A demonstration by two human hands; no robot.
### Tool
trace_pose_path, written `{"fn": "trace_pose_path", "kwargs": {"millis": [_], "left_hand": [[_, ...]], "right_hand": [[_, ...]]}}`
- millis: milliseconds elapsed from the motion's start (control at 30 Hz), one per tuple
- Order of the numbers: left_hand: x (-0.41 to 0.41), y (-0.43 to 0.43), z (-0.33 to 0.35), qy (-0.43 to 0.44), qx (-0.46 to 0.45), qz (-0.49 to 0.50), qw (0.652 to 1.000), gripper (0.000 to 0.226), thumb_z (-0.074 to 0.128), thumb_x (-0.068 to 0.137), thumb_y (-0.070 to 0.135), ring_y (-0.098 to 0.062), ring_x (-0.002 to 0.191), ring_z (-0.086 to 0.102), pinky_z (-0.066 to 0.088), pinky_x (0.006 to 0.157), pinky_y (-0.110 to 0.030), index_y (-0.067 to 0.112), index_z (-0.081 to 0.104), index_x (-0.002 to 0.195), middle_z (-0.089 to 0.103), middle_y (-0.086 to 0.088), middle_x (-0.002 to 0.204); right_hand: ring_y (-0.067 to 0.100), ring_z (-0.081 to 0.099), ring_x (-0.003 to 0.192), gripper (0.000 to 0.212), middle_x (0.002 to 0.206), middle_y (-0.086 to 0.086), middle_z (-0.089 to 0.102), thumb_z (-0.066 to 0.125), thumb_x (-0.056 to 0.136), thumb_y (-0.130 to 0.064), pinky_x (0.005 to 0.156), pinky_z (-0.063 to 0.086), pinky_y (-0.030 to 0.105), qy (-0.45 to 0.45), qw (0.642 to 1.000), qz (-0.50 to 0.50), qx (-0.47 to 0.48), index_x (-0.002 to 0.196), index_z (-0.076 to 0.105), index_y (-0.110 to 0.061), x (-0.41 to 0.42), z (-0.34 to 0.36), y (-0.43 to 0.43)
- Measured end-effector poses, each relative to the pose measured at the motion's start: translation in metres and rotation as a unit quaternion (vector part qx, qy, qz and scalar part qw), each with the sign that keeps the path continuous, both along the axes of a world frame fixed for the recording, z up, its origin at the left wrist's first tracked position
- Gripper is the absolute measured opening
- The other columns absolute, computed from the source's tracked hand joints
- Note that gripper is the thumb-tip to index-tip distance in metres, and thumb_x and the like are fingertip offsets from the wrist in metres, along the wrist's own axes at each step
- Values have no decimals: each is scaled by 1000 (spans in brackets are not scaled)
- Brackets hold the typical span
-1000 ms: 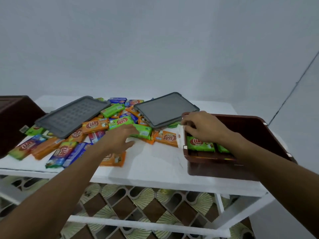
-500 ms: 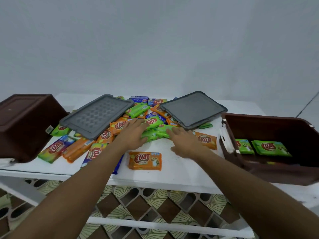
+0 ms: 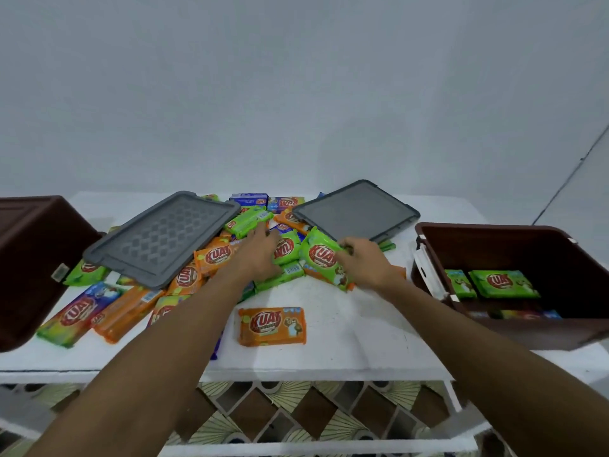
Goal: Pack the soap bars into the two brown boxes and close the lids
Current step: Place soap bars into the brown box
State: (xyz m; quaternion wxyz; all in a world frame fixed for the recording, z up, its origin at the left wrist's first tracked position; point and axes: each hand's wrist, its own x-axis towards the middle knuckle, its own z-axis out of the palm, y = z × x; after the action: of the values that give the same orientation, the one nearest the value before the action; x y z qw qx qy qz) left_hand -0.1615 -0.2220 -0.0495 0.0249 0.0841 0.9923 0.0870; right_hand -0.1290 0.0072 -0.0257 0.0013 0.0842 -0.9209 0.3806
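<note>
A heap of wrapped soap bars, green, orange and blue, covers the middle of the white table (image 3: 346,351). My right hand (image 3: 365,265) grips a green soap bar (image 3: 324,258) and tilts it up off the heap. My left hand (image 3: 260,255) rests on a second green bar (image 3: 286,250) beside it, fingers curled over it. One orange bar (image 3: 272,326) lies alone near the front edge. The open brown box (image 3: 514,239) at the right holds green bars (image 3: 502,283) above other bars. The other brown box (image 3: 29,258) stands at the left, tilted, its inside hidden.
Two grey lids lie on the heap: a patterned one (image 3: 161,235) at the left and a smooth one (image 3: 357,211) at the back right. A white latch (image 3: 428,275) hangs on the right box's near wall. A patterned floor shows below the table.
My right hand left the right box and came to the heap, where it has lifted a green bar. My left hand slid right onto a neighbouring green bar. The camera turned left.
</note>
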Motion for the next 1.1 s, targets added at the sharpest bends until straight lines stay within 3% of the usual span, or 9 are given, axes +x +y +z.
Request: {"fn": "trace_pose_path", "kwargs": {"millis": [200,333,433,533,700,767,933,1033,1100], "left_hand": [[5,13,15,3,71,-29,997,98,82,66,44,-24,109,56,53,87,-40,13,28,142,42,-10,136],[9,32,35,-8,148,-60,987,91,82,65,39,-14,87,62,55,73,-33,19,31,137,62,1,106],[10,55,52,42,134,-78,987,87,78,71,47,-20,95,62,54,80,-36,23,31,140,62,-1,118],[14,82,69,71,133,-84,985,78,75,72,55,-20,95,62,54,80,-40,22,37,132,63,-1,115],[16,135,95,74,286,-34,955,77,84,63,52,-16,87,61,51,72,-35,17,43,118,62,4,97],[17,159,107,68,376,-38,923,59,84,69,44,-18,85,66,56,73,-39,15,49,106,66,0,93],[18,226,135,-2,514,-83,854,48,77,77,2,-29,74,69,60,63,-40,16,43,107,61,-16,91],[15,262,131,7,462,-98,881,50,80,72,6,-38,80,68,59,69,-45,25,53,110,60,-21,92],[14,288,119,34,411,-94,906,37,79,72,10,-32,85,68,57,71,-37,21,61,103,64,-18,95]], "right_hand": [[28,69,86,5,98,12,71,56,89,-18,77,55,46,-128,971,-26,-199,92,61,-17,1,17,20],[32,60,89,26,114,24,64,44,82,-1,79,53,48,-178,941,-33,-285,98,60,-13,6,42,34],[28,60,82,32,106,20,65,40,82,2,69,53,39,-176,936,-27,-305,106,58,-9,9,62,56],[23,59,76,20,95,11,66,52,89,-12,58,47,30,-151,944,-39,-291,107,61,-9,14,80,87],[16,60,59,7,78,7,67,60,89,-13,50,48,25,-118,956,-54,-265,96,61,-13,15,96,161],[17,61,58,6,78,8,67,60,88,-10,50,49,26,-108,958,-64,-256,91,59,-15,14,100,195],[27,65,69,17,86,12,72,67,82,-10,65,52,37,-88,988,-62,-110,92,57,-19,6,93,277],[24,64,86,27,97,4,69,70,80,-15,77,53,37,-52,991,11,127,98,54,-26,-4,78,311],[22,61,94,30,99,-5,62,70,81,-18,82,49,36,-27,966,58,252,104,55,-28,-9,66,325]]}}
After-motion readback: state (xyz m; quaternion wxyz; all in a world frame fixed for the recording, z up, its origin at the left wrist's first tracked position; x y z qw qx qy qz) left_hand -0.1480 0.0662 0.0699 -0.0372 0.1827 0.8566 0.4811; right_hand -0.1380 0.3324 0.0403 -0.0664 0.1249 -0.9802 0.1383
